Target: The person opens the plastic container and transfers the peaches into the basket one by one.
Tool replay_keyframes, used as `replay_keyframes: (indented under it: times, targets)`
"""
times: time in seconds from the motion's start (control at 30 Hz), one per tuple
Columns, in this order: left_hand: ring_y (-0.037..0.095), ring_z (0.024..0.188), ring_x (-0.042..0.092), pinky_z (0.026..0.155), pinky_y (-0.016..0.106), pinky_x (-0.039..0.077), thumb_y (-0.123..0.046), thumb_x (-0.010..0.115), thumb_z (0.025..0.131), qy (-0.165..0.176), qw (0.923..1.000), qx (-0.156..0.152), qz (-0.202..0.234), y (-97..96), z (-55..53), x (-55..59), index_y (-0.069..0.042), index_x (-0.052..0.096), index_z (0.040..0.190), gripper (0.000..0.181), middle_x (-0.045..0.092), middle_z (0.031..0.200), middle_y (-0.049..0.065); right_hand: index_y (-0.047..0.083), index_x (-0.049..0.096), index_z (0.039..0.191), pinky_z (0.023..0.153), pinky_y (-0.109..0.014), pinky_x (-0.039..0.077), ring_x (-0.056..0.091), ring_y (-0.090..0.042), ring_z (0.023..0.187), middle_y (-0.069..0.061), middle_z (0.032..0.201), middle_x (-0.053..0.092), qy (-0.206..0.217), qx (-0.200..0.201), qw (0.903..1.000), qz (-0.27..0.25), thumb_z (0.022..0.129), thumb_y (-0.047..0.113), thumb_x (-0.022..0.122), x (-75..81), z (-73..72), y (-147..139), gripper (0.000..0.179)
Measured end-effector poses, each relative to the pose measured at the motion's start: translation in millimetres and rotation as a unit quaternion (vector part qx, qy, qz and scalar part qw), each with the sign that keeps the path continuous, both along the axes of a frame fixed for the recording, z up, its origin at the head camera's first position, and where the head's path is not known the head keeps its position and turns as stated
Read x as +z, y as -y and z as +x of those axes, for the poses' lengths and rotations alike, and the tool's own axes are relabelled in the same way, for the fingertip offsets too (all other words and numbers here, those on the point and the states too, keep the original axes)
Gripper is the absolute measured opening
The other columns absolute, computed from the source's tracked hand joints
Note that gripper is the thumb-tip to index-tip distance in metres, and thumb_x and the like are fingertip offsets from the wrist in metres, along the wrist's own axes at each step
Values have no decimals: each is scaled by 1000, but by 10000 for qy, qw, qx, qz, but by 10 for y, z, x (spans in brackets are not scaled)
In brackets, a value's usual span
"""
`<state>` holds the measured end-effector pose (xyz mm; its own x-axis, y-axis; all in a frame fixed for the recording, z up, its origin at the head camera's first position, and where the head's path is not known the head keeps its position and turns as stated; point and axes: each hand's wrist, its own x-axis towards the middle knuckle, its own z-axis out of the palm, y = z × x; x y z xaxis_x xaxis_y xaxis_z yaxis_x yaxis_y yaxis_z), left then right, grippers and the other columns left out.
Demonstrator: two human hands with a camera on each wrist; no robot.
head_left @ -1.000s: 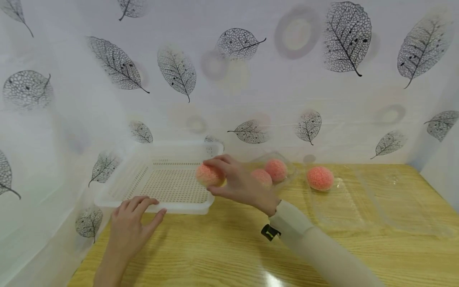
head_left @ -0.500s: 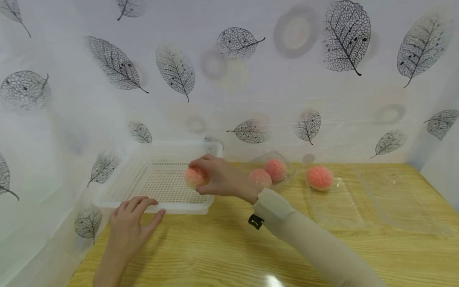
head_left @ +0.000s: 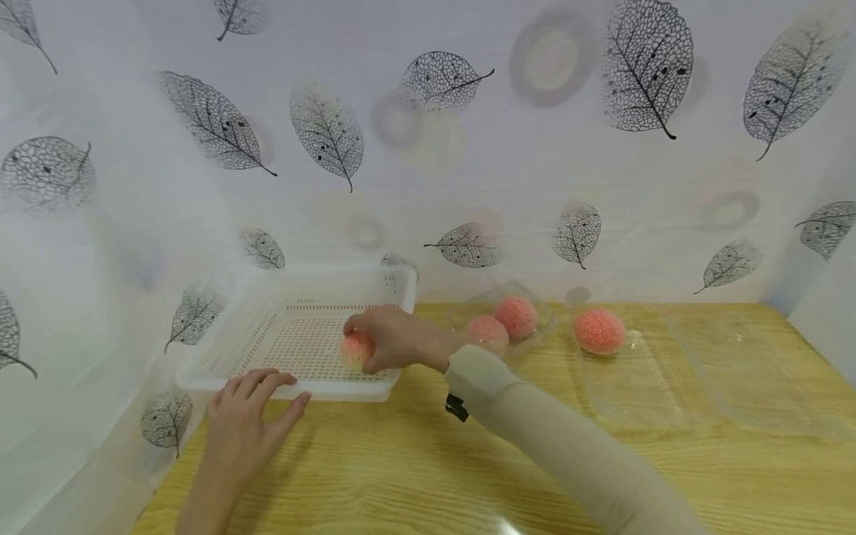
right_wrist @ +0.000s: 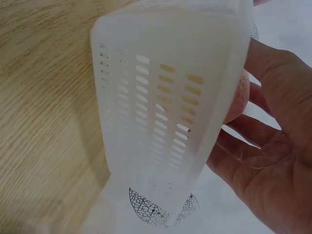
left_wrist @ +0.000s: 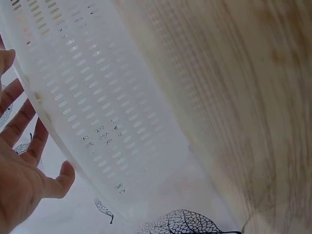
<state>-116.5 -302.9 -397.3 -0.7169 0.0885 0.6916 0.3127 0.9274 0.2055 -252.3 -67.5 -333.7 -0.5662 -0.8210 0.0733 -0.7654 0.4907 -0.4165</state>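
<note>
My right hand [head_left: 394, 338] holds a pink and pale yellow peach [head_left: 357, 351] between thumb and fingers, inside the right part of a white perforated plastic basket [head_left: 284, 386]. In the right wrist view, the peach [right_wrist: 238, 100] shows past the basket rim, partly covered by the basket wall [right_wrist: 146, 92]. My left hand [head_left: 244, 416] rests its fingers on the basket's front rim, thumb spread out to the side. The left wrist view has this hand [left_wrist: 29, 161] with its fingertips at the rim of the basket [left_wrist: 92, 97].
Two peaches [head_left: 487, 334] sit in a clear plastic tray [head_left: 545, 327] right of the basket. Another peach [head_left: 599, 331] lies in a second clear tray [head_left: 631, 394]. A further clear tray [head_left: 762, 379] stands at the far right. A leaf-patterned curtain [head_left: 468, 178] closes off the back.
My right hand has carried the peach leftward over the basket's right rim and then lowered it inside. The left hand has stayed on the front rim.
</note>
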Motion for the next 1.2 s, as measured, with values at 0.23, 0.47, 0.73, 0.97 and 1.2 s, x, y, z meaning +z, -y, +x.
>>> replay_keyframes:
  times: [0.23, 0.47, 0.73, 0.97, 1.2]
  targets:
    - [38, 96, 63, 83, 67, 42, -23, 88, 74, -11, 10000, 10, 0, 0, -1, -13, -16, 74, 99, 30, 72, 105, 9, 17, 64, 134, 93, -24, 50, 62, -11, 103, 2, 125, 71, -113, -40, 9984, 559, 78, 13, 84, -36, -30, 141, 59]
    - [38, 97, 63, 84, 67, 42, -25, 88, 74, 25, 10000, 18, -26, 8, 1, -28, -17, 74, 99, 30, 72, 106, 8, 16, 65, 132, 80, -22, 48, 59, -11, 96, 1, 125, 70, 68, 9, 9977, 676, 80, 9, 82, -133, -48, 261, 56]
    - [39, 95, 64, 83, 67, 45, -24, 89, 72, -91, 9999, -7, -114, 30, -3, -24, -17, 74, 99, 31, 73, 105, 9, 14, 63, 137, 80, -22, 53, 65, -15, 103, -3, 126, 70, 207, -138, 9950, 963, 82, 3, 79, -128, -53, 314, 59]
    - [38, 94, 64, 80, 67, 45, -24, 89, 72, -122, 9999, -10, -117, 20, -9, -14, -17, 74, 98, 31, 73, 105, 9, 14, 67, 132, 85, -24, 51, 60, -14, 106, -2, 130, 69, -40, -354, 9903, 1341, 82, 14, 82, -64, -27, 282, 52]
    - [38, 95, 62, 83, 66, 43, -24, 89, 73, -22, 10000, 2, -44, 17, -8, -25, -18, 73, 98, 30, 72, 106, 8, 13, 73, 119, 86, -25, 52, 62, -14, 102, -1, 120, 71, -244, -328, 9921, 1184, 85, 6, 78, -62, 9, 297, 35]
